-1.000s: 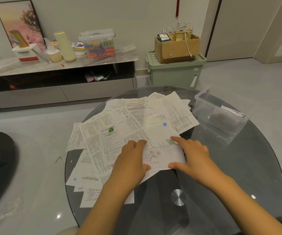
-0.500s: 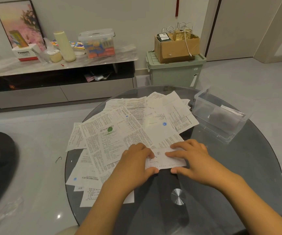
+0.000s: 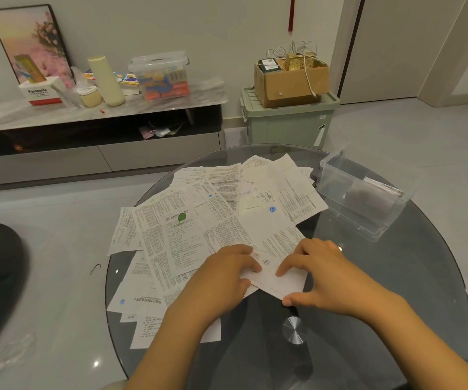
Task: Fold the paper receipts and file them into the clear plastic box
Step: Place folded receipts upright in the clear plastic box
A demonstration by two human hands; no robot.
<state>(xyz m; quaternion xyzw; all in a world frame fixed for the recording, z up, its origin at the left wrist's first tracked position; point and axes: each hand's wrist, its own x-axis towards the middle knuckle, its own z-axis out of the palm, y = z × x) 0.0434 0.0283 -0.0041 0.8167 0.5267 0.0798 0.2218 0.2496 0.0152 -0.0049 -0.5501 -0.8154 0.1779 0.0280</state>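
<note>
Receipts [image 3: 199, 220] lie spread in an overlapping heap across the round glass table [image 3: 395, 319], seen from the head camera. At the heap's near edge a small folded receipt [image 3: 279, 280] lies flat under both hands. The left hand [image 3: 224, 277] rests on its left end with fingers bent, thumb beside the edge. The right hand [image 3: 322, 274] presses its forefinger on the paper, thumb at the near corner. The clear plastic box [image 3: 339, 175] stands apart, far right, holding some paper.
</note>
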